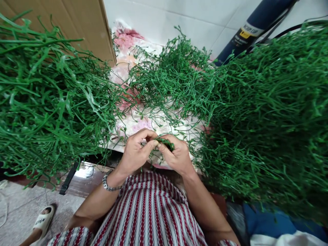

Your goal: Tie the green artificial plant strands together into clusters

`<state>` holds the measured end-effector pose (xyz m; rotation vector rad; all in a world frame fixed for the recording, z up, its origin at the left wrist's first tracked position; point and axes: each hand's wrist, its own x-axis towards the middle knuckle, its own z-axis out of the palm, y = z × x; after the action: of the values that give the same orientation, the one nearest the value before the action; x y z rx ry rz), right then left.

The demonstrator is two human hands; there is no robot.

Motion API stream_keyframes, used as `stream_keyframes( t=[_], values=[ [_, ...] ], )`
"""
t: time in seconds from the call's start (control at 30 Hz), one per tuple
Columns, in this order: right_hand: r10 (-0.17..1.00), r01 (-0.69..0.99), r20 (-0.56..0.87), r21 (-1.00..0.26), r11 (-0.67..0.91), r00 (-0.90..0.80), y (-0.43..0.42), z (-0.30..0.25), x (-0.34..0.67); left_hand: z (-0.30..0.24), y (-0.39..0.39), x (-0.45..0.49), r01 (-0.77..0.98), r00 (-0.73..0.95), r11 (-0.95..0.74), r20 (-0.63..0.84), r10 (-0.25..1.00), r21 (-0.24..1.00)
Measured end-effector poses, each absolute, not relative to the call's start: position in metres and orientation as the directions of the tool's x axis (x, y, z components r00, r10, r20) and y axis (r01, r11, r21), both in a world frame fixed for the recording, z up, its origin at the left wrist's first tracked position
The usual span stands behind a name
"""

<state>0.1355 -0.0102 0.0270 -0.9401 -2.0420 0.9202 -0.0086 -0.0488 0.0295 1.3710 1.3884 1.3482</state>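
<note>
My left hand [138,149] and my right hand [177,154] meet low in the middle, thumbs and fingertips pressed together. Between them is a small bunch of green plastic-looking stems [167,143], partly covered by the fingers. Both hands are closed on it. Just beyond them, a loose heap of thin green stems with small budded tips [174,78] spreads over a cloth [139,124] with pink and white patches. A bracelet [109,182] circles my left wrist.
Thicker green stems [51,102] pile up on the left, before a cardboard box [84,24]. A large mound of thin stems [269,119] fills the right side. Behind it leans a dark blue cylinder [241,41]. A person's foot in a slipper [43,220] is at lower left.
</note>
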Motion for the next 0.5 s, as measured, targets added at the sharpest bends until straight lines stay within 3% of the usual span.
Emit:
stream_keyframes(
  t=[0.13, 0.33, 0.5],
  values=[
    [0.812, 0.335, 0.275, -0.807, 0.486, -0.515, -0.0082, 0.0273, 0.1397, 0.0235, -0.0474, -0.0107, 0.151, -0.199, -0.097, 0.126, 0.972, 0.984],
    [0.728, 0.318, 0.324, -0.739, 0.594, -0.604, -0.0026, 0.0322, 0.1435, 0.0259, -0.0458, -0.0109, 0.141, -0.102, -0.064, 0.079, 0.992, 0.988],
    [0.78, 0.372, 0.305, -0.746, 0.552, -0.547, -0.0045, 0.0302, 0.1425, 0.0263, -0.0439, -0.0059, 0.197, -0.125, -0.168, 0.195, 0.973, 0.966]
  ],
)
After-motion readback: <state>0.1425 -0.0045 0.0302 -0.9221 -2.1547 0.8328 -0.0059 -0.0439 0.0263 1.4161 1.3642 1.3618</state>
